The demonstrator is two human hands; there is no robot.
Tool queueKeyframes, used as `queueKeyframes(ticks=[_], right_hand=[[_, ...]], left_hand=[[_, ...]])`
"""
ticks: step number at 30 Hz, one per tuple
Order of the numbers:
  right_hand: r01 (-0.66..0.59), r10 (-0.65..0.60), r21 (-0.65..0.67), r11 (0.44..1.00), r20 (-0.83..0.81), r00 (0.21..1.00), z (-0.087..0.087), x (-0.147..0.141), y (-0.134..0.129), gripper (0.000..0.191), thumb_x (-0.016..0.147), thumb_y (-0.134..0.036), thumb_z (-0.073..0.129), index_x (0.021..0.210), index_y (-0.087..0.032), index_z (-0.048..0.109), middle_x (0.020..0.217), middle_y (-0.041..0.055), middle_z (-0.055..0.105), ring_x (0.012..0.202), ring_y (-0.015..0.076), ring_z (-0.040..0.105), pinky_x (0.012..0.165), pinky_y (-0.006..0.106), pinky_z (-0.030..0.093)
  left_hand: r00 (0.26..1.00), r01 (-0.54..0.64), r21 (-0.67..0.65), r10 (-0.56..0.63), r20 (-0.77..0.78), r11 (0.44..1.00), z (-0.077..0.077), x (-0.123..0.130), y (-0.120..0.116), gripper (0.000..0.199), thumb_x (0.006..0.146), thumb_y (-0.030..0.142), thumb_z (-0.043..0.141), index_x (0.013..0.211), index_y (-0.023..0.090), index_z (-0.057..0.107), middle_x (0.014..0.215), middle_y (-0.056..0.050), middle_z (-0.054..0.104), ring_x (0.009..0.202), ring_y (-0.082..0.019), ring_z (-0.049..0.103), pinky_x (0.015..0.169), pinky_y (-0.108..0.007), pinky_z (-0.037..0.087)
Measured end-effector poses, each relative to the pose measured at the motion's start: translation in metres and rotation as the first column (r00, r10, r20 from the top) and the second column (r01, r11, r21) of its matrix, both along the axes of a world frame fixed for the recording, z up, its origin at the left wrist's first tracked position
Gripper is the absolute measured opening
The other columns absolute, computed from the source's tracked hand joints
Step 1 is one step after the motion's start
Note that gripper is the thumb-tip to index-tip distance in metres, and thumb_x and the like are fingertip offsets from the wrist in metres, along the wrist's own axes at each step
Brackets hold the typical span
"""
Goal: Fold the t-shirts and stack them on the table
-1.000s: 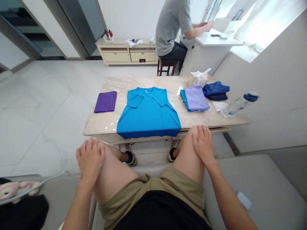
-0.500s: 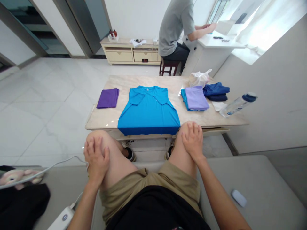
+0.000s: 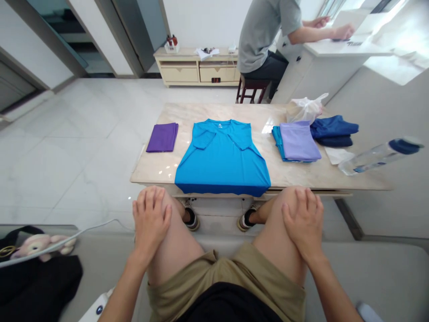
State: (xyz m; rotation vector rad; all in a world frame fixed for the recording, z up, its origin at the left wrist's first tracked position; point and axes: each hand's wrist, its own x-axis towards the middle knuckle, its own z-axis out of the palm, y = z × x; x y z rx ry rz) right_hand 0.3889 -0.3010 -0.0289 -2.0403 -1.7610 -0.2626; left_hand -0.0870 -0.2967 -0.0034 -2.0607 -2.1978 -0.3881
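Note:
My left hand [image 3: 151, 219] rests on my left knee, fingers spread and holding nothing. On the other knee lies my right hand [image 3: 304, 219], also with its fingers apart. In front of both, a blue T-shirt [image 3: 223, 156] is spread flat on the table [image 3: 152, 167], sleeves folded inward and its hem hanging over the near edge. A folded purple cloth [image 3: 162, 137] lies to its left. To its right sits a stack with a folded lavender cloth [image 3: 299, 141] on top and blue fabric beneath.
Dark blue garments [image 3: 335, 129], a white plastic bag [image 3: 308, 108] and a clear water bottle [image 3: 375, 157] stand at the table's right. Beyond it a person in a grey shirt [image 3: 263, 38] sits on a stool. A pink plush toy [image 3: 40, 245] and white cable [image 3: 87, 230] lie at left.
The camera view has turned, so the table and my legs appear shifted and my knees look farther apart. The seated person's hands have moved apart. Both my hands stay on my knees.

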Motion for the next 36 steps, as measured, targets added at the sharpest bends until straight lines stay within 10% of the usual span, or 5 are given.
queueKeyframes(ticks=[8, 17, 25, 36], right_hand=[[0.007, -0.009, 0.034, 0.999, 0.044, 0.999, 0.002, -0.010, 0.013, 0.065, 0.105, -0.042, 0.057, 0.165, -0.015, 0.052, 0.165, 0.0240, 0.053, 0.153, 0.0478, 0.045, 0.121, 0.070, 0.046], [-0.053, 0.048, 0.074, 0.996, 0.072, 0.996, 0.003, -0.012, 0.010, 0.067, 0.105, -0.039, 0.055, 0.169, -0.021, 0.046, 0.160, 0.0200, 0.058, 0.151, 0.0474, 0.050, 0.121, 0.070, 0.047], [-0.015, 0.013, 0.033, 0.999, 0.045, 0.999, 0.004, -0.002, 0.012, 0.070, 0.106, -0.046, 0.055, 0.172, -0.025, 0.047, 0.160, 0.0190, 0.060, 0.149, 0.0509, 0.054, 0.121, 0.075, 0.044], [-0.010, 0.010, -0.001, 1.000, 0.005, 1.000, 0.005, -0.012, 0.024, 0.076, 0.105, -0.043, 0.059, 0.177, -0.029, 0.041, 0.167, 0.0141, 0.057, 0.153, 0.0517, 0.052, 0.125, 0.076, 0.041]], left_hand=[[0.937, 0.350, -0.220, -0.341, 0.080, 0.911, -0.034, 0.030, 0.212, 0.062, 0.113, 0.044, 0.038, 0.166, 0.015, 0.053, 0.173, -0.018, 0.052, 0.160, -0.034, 0.050, 0.133, -0.053, 0.039], [0.908, 0.303, -0.075, -0.265, 0.324, 0.950, -0.083, 0.058, 0.402, 0.052, 0.108, 0.026, 0.040, 0.152, 0.013, 0.065, 0.160, -0.019, 0.064, 0.150, -0.030, 0.057, 0.129, -0.050, 0.043], [0.953, 0.116, -0.134, -0.072, 0.295, 0.984, -0.089, 0.037, 0.485, 0.035, 0.103, 0.040, 0.059, 0.131, 0.025, 0.073, 0.143, -0.020, 0.066, 0.139, -0.044, 0.053, 0.116, -0.063, 0.044], [0.940, 0.051, -0.091, -0.017, 0.341, 0.995, -0.099, 0.022, 0.500, 0.019, 0.105, 0.034, 0.055, 0.109, 0.022, 0.069, 0.128, -0.014, 0.069, 0.130, -0.034, 0.057, 0.112, -0.050, 0.041]])
